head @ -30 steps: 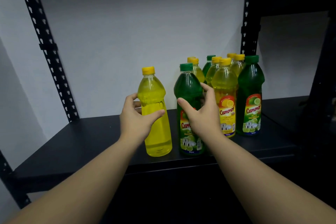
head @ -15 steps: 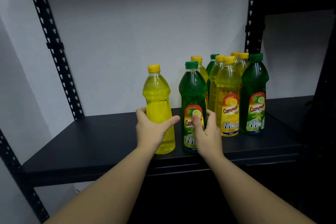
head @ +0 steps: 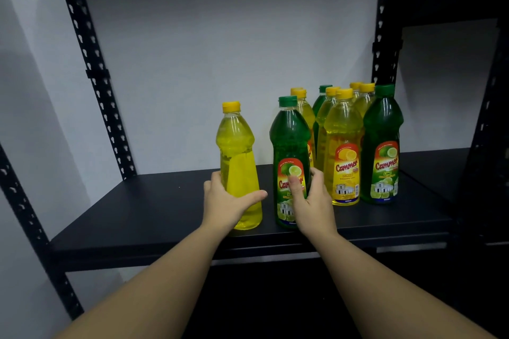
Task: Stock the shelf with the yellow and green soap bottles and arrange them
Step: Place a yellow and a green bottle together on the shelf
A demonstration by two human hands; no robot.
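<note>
With my left hand (head: 224, 202) wrapped around the yellow bottle (head: 239, 170) and right hand (head: 312, 202) around the green bottle (head: 289, 143), both upright near the shelf (head: 154, 209) front, I'd slide them gently, low grip, labels forward.

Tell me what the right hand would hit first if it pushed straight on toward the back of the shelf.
The right hand already grips the front green bottle. Pushed straight back, that bottle would probably meet the yellow bottle behind it first, though the gap between them is hard to judge from this view.
</note>
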